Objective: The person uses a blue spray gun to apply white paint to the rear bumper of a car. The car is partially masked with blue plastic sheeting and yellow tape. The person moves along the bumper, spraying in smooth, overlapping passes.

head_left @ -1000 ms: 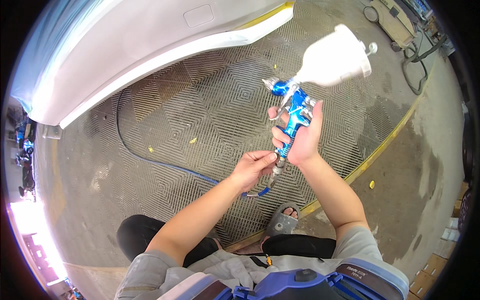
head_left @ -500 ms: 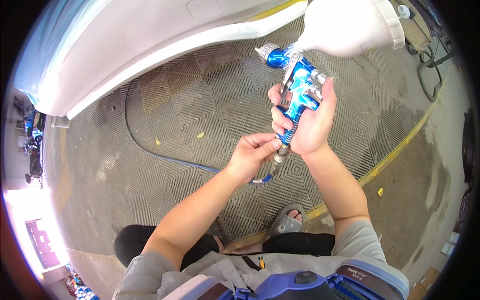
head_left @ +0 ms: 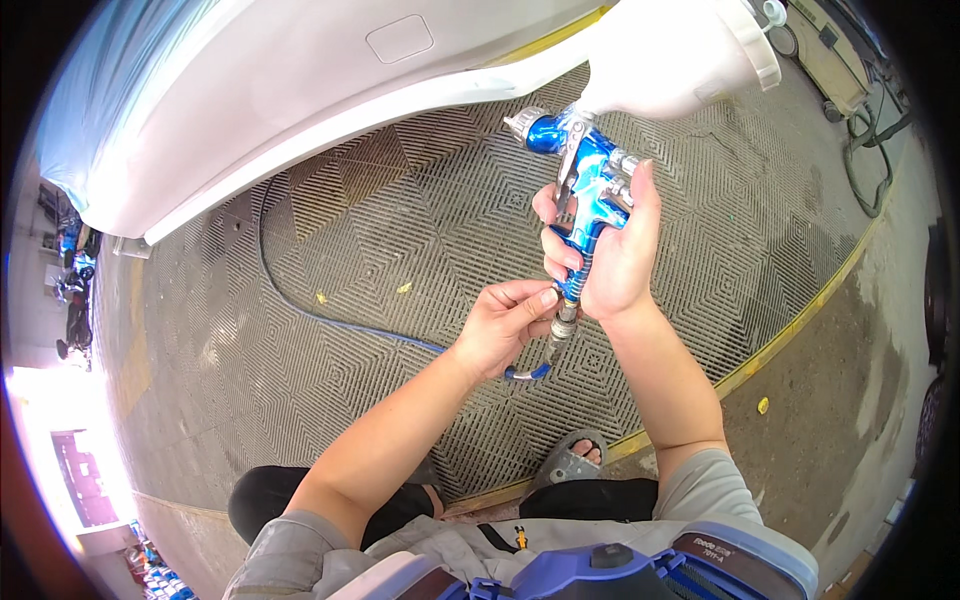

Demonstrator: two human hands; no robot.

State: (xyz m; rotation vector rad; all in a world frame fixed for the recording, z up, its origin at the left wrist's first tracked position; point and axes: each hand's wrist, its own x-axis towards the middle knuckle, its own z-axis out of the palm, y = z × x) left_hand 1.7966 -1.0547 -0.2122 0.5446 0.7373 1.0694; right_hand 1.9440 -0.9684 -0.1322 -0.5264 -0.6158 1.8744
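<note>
A shiny blue spray gun is gripped by my right hand, its fingers wrapped round the handle and thumb upright along the back. The silver nozzle points to the upper left. On top of the gun sits a large white paint cup, tilted toward the upper right. My left hand is closed in a pinch at the bottom of the handle, beside the metal hose coupling. What small part lies between thumb and forefinger is hidden. From the coupling a blue air hose curves away to the left.
A white car body panel, partly covered by light blue plastic sheeting, spans the upper left. Below lies ribbed grating with a yellow edge strip. A cart and dark hose are at the far right.
The gun and both hands sit slightly lower and left in the picture, and the whole view has shifted a little. Both hands keep their hold on the gun.
</note>
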